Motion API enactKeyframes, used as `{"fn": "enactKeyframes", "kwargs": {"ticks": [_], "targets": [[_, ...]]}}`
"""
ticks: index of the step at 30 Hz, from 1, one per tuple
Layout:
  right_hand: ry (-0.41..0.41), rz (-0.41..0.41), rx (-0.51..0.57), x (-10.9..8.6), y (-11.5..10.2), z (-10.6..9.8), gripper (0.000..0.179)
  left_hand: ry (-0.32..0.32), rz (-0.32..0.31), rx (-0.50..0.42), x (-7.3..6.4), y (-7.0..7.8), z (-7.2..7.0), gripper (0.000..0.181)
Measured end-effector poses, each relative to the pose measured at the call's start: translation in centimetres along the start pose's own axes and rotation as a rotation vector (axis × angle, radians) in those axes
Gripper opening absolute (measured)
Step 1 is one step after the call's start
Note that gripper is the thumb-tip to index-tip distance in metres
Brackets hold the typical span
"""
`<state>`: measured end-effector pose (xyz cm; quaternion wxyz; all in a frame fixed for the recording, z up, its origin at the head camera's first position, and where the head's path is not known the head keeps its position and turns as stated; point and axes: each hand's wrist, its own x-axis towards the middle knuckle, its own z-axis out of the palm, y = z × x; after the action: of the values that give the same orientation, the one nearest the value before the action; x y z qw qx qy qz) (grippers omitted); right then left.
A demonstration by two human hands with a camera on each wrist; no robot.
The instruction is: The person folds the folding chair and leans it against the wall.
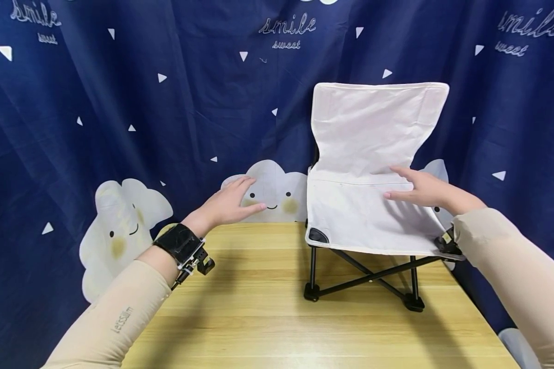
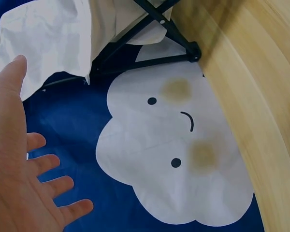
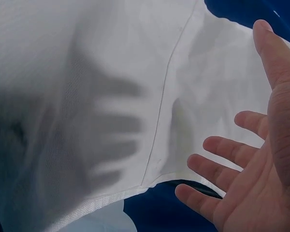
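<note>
A white folding chair [image 1: 364, 138] with a black metal frame stands unfolded on the right part of the wooden table. Its fabric seat [image 3: 121, 130] fills much of the right wrist view and carries the shadow of fingers. Over that seat hovers my right hand [image 1: 427, 190], fingers spread and holding nothing. To the left of the chair, my left hand [image 1: 228, 202] hangs in the air above the table's back edge, thumb apart from the fingers, palm bare. In the left wrist view the chair's crossed black legs [image 2: 135, 36] show beyond the thumb.
A light wooden table [image 1: 240, 307] lies below both hands. Behind it hangs a dark blue curtain [image 1: 203, 92] printed with white triangles, lettering and smiling clouds. A black camera band [image 1: 182, 245] sits on my left wrist.
</note>
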<state>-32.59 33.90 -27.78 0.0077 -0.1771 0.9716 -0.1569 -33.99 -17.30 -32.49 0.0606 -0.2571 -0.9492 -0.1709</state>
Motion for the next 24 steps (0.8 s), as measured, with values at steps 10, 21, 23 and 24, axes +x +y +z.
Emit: {"fn": "enactKeyframes", "kwargs": {"ticks": [10, 21, 23, 24], "targets": [[-0.006, 0.008, 0.012, -0.5, 0.9, -0.2, 0.093, -0.008, 0.005, -0.044, -0.1, 1.0, 0.5, 0.095], [-0.028, 0.01, 0.04, -1.4, 1.3, -0.3, 0.089, -0.02, 0.006, -0.063, -0.4, 2.0, 0.8, 0.094], [-0.032, 0.016, 0.043, -1.7, 1.3, -0.3, 0.089, -0.024, 0.02, -0.084, -0.3, 2.0, 0.9, 0.094], [-0.034, 0.02, 0.044, -1.8, 1.3, -0.4, 0.089, -0.026, 0.022, -0.091, -0.4, 2.1, 0.9, 0.095]]}}
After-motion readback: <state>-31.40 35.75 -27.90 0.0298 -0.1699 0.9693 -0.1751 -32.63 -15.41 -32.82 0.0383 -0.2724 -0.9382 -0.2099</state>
